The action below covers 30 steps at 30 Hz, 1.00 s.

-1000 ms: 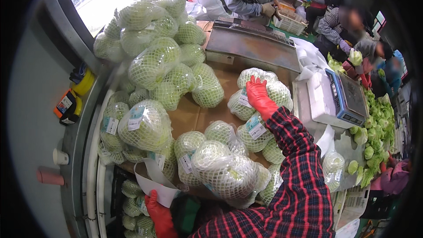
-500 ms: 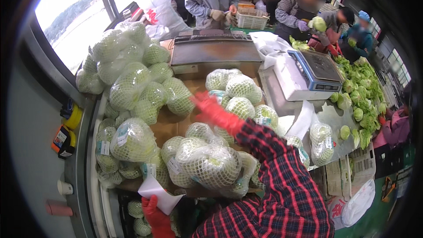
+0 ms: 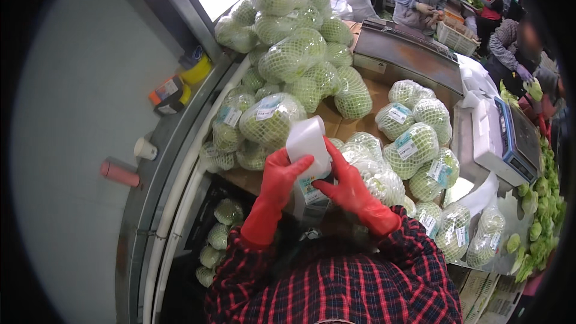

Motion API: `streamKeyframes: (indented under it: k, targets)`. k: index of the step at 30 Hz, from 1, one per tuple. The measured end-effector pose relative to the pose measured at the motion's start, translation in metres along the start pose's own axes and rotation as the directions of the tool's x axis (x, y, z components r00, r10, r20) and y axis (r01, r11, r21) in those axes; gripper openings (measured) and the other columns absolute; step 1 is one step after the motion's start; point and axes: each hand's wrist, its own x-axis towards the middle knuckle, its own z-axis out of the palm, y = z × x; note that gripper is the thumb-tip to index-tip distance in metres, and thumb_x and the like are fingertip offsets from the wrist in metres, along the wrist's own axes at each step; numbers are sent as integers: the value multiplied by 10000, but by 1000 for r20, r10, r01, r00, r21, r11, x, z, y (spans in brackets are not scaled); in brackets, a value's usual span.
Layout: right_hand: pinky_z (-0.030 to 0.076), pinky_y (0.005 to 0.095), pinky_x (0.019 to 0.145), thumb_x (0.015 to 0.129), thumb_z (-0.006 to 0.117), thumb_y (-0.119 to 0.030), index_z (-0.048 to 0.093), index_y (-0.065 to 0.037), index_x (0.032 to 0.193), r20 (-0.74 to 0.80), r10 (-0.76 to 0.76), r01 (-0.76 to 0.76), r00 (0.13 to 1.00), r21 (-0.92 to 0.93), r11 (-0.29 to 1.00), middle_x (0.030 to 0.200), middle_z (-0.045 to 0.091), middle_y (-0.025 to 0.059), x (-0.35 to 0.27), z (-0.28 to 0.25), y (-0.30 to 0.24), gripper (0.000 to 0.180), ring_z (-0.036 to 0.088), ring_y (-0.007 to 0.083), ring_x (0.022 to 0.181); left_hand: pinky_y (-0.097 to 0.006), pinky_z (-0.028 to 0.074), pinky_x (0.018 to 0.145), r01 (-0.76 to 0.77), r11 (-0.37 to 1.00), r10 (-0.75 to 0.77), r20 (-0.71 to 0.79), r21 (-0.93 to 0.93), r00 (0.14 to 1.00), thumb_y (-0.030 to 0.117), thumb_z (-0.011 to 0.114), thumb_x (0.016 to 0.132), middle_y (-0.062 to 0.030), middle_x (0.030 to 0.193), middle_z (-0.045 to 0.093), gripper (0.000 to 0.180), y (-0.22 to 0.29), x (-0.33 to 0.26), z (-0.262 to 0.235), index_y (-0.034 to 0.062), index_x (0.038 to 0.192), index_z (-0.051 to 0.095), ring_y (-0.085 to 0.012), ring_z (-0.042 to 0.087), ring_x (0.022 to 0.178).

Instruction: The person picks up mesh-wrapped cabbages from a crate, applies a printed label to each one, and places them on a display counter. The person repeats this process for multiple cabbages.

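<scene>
Both my hands wear red rubber gloves and meet in front of my chest. My left hand [image 3: 279, 177] grips a curled white strip of labels [image 3: 309, 144], its thumb across the strip. My right hand [image 3: 351, 186] holds the strip's right edge, with the thumb at a teal-and-white printed label [image 3: 311, 191] on its lower part. Just beyond the left hand sits a bagged pair of green heads, lettuce or cabbage [image 3: 273, 120], in white foam netting, with a label on top. Behind my right hand lie more netted heads [image 3: 378, 174], partly covered by it.
Netted heads [image 3: 294, 54] are piled at the back left, and labelled packs [image 3: 408, 147] lie to the right. A wrapping machine [image 3: 405, 51] and a blue-edged scale [image 3: 516, 138] stand behind. Below left, a dark crate [image 3: 204, 216] holds heads. Other people work at the far right.
My right hand has come back from the far packs to the label strip. The left hand has risen with the strip to chest front. The view has swung left.
</scene>
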Motion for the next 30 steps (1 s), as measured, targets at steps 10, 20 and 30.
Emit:
streamKeyframes:
  k: [10,20,30]
  targets:
    - [327,514,984,632,606,-114,575,-63,891,34,-759,581,651,-666,468,1082,511,111,-7,-30,30,266,474,320,1080,-273,472,691,-28,999,29,-51,31,998,69,635,771,-64,890,656,233,-38,18,31,-21,985,640,-151,605,746]
    - [490,260,672,686,459,106,571,-34,819,-551,-100,274,829,244,930,813,623,51,-63,-300,111,223,596,132,738,-412,488,844,-67,993,25,-394,-94,919,358,553,871,-141,1125,574,498,-33,40,-47,-10,1203,507,-269,578,985]
    - [384,365,954,703,702,-208,460,-99,1255,-709,-99,-467,698,-555,688,1270,484,158,8,-433,280,612,477,273,1174,-429,462,861,-25,996,58,-415,86,908,300,572,863,-141,1143,531,470,-49,35,28,12,1216,458,-274,549,993]
